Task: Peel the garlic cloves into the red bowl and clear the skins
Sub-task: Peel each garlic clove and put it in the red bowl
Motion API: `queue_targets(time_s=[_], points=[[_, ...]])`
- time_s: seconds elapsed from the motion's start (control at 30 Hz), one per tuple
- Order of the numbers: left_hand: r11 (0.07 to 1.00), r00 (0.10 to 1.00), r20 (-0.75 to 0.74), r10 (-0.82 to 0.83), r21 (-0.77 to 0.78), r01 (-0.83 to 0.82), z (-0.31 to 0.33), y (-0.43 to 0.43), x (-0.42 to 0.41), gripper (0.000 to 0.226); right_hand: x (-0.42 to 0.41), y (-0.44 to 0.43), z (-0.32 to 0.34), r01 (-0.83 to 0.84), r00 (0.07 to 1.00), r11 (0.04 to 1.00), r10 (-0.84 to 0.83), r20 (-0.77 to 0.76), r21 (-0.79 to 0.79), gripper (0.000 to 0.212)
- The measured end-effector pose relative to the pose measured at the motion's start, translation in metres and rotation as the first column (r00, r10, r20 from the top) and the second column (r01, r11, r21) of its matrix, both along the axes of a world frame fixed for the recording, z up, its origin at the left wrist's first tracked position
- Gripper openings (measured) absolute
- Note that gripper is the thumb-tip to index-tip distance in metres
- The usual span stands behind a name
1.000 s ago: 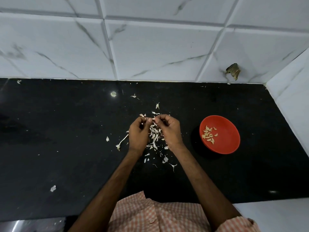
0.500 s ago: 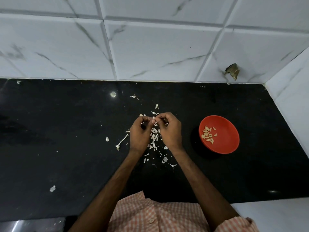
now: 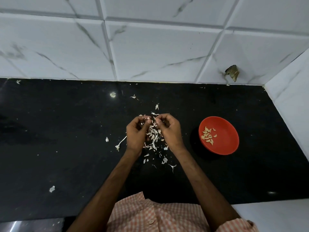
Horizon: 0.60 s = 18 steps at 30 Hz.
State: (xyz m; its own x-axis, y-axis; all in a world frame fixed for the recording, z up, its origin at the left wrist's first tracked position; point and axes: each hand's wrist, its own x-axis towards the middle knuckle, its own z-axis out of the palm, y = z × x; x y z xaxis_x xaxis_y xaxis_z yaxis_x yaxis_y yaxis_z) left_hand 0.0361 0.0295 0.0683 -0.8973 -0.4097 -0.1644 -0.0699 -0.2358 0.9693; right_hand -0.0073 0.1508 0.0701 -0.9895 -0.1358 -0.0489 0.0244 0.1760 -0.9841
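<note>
My left hand (image 3: 136, 133) and my right hand (image 3: 169, 130) are held close together over the middle of the black counter (image 3: 66, 131), fingertips meeting. Both pinch a small garlic clove (image 3: 152, 120) between thumbs and forefingers; most of it is hidden by the fingers. Under and between the hands lies a heap of pale garlic skins (image 3: 153, 138). The red bowl (image 3: 222, 146) stands to the right of my right hand, with several peeled cloves (image 3: 208, 134) in its left half.
Loose skin scraps lie scattered on the counter: a stem piece (image 3: 120, 143) left of my left hand, one (image 3: 52, 188) near the front left, one (image 3: 157, 106) behind the hands. White tiled walls rise behind and at the right. A dark fitting (image 3: 232, 72) sticks from the back wall.
The hands have stayed in the same spot with fingertips working at the clove; only small finger shifts show. The bowl and the skins have not moved.
</note>
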Motion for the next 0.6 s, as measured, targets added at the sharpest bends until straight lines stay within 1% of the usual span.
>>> queue_targets(time_s=[0.07,0.13,0.2,0.27,0.3,0.37,0.4,0.47,0.53,0.6], points=[[1.000,1.000,0.002,0.007,0.002,-0.007,-0.002,-0.002,-0.001,0.007,-0.002,0.002,-0.002,0.031,0.999,0.998,-0.029,-0.036,0.061,0.015],[1.000,1.000,-0.010,0.007,-0.001,-0.007,-0.003,-0.004,-0.001,0.011,-0.002,0.004,-0.005,0.007,0.998,0.983,0.005,-0.066,0.184,0.020],[1.000,1.000,-0.022,0.004,-0.019,-0.005,-0.004,-0.005,0.000,0.020,-0.003,0.005,-0.010,-0.031,0.991,0.941,0.074,-0.115,0.338,0.022],[0.999,1.000,-0.029,0.004,-0.034,-0.004,-0.006,-0.007,-0.001,0.026,-0.002,0.003,-0.009,-0.006,0.977,0.888,0.103,-0.186,0.461,0.019],[0.999,1.000,-0.031,0.000,-0.047,-0.002,-0.007,-0.008,-0.001,0.027,-0.002,0.001,-0.006,0.020,0.971,0.884,0.094,-0.220,0.467,0.015],[0.995,0.999,-0.041,-0.024,-0.102,0.020,-0.010,-0.010,-0.001,0.021,-0.003,-0.002,0.000,0.044,0.964,0.923,0.060,-0.257,0.381,0.008],[0.991,0.998,-0.049,-0.039,-0.127,0.032,-0.011,-0.012,0.000,0.020,-0.004,-0.004,0.003,0.031,0.969,0.947,0.049,-0.240,0.319,0.007],[0.985,0.998,-0.051,-0.044,-0.170,0.035,-0.012,-0.014,0.000,0.024,-0.007,-0.008,0.006,-0.032,0.988,0.976,0.064,-0.143,0.218,0.008],[0.973,0.998,-0.045,-0.047,-0.230,0.035,-0.011,-0.016,0.001,0.028,-0.007,-0.011,0.007,-0.081,0.992,0.980,0.096,-0.076,0.181,0.007],[0.958,0.997,-0.047,-0.066,-0.283,0.050,-0.010,-0.017,0.002,0.029,-0.006,-0.013,0.009,-0.094,0.990,0.977,0.112,-0.083,0.193,0.004]])
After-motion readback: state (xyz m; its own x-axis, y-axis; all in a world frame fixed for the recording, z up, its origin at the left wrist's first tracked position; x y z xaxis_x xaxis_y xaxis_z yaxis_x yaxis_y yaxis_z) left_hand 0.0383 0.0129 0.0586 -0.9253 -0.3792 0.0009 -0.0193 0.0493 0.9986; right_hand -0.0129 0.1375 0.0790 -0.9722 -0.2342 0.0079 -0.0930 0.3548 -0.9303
